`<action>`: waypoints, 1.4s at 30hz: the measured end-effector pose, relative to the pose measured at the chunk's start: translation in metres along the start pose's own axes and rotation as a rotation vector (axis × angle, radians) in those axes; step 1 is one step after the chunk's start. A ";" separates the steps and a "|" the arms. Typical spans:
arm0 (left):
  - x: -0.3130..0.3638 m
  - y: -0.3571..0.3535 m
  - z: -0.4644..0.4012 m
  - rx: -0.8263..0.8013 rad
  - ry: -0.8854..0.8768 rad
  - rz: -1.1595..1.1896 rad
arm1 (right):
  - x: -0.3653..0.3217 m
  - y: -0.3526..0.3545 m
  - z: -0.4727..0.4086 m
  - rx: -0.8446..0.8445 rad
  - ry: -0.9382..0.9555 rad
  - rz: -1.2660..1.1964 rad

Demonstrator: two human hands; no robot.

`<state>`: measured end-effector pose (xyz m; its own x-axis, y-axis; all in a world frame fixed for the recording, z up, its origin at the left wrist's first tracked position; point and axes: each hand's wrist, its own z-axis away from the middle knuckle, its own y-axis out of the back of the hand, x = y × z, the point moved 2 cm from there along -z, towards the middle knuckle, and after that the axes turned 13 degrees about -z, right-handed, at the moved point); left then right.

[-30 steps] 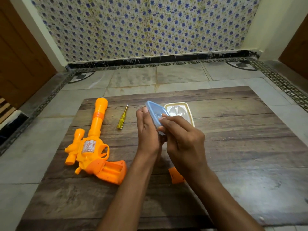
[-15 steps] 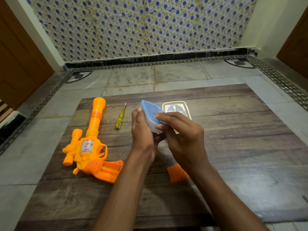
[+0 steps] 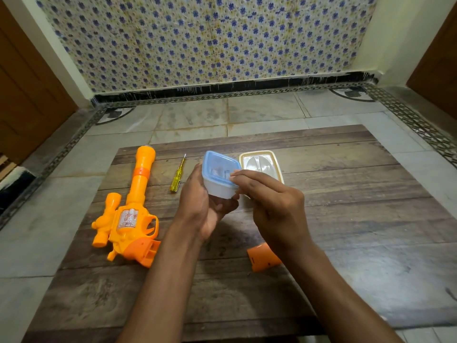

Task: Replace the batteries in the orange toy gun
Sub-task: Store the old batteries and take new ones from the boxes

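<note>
The left hand [image 3: 197, 206] grips a small tub [image 3: 218, 180] with a blue lid above the table [image 3: 346, 219]; the right hand [image 3: 274, 206] seems to pinch the lid's edge. The gun [image 3: 128, 214] lies at left, its cover [image 3: 263, 257] apart, near the right wrist

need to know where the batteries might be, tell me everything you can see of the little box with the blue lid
The small box is whitish, translucent-looking plastic with a light blue lid, rounded corners, lid still on. It is held above the wooden table, tilted so the lid faces the camera. The left hand cups it from below and the side; the right hand has its fingertips at the lid's near edge. Something pale shows through the lid, too unclear to name.
</note>
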<state>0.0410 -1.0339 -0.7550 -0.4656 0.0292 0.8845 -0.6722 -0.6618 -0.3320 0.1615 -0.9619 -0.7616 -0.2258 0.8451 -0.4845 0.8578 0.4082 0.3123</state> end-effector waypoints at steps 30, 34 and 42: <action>-0.018 -0.010 -0.006 -0.091 -0.007 -0.082 | 0.070 0.047 0.015 0.636 -1.041 -0.041; -0.020 -0.009 -0.005 -0.100 -0.017 -0.078 | 0.069 0.046 0.014 0.655 -1.080 -0.176; -0.022 -0.012 -0.005 -0.136 -0.030 -0.117 | 0.079 0.045 0.020 0.457 -1.124 -0.075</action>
<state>0.0558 -1.0228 -0.7721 -0.3635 0.0761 0.9285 -0.7933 -0.5477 -0.2657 0.1918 -0.8835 -0.8019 0.0495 -0.0383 -0.9980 0.9947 0.0923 0.0458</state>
